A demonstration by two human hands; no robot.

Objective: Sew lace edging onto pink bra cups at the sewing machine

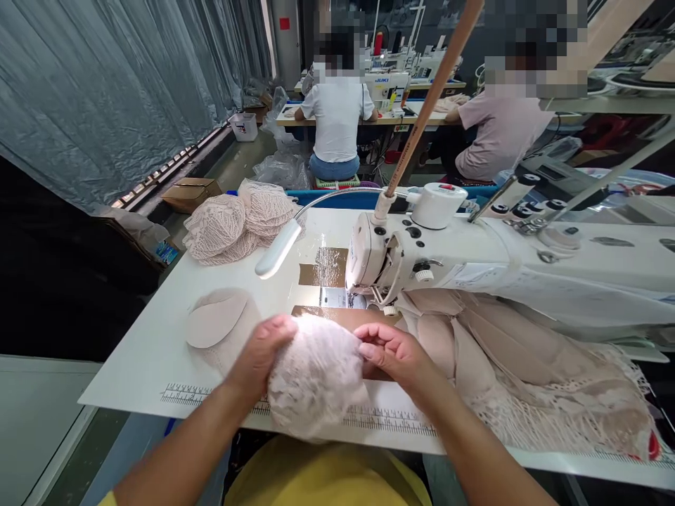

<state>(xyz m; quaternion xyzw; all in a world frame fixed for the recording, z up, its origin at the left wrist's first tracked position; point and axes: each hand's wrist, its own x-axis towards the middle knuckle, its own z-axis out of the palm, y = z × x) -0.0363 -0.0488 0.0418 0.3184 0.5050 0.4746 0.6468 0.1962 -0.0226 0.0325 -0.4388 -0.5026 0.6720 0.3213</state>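
Both my hands hold a rounded pale pink lace-covered cup piece point(315, 376) over the front edge of the white sewing table point(158, 351). My left hand point(262, 355) is curled around its left side. My right hand point(393, 351) pinches its upper right edge, fingers closed on the lace. The piece sits just in front of the white sewing machine head point(390, 256) and its needle area point(380, 299). A flat beige cup-shaped pad point(216, 320) lies on the table to the left of my left hand.
A heap of lace cups point(237, 219) lies at the table's far left. Sewn beige and lace pieces point(527, 372) are piled under the machine arm on the right. A gooseneck lamp point(278, 249) hangs over the table. Two people sit at machines behind, backs turned.
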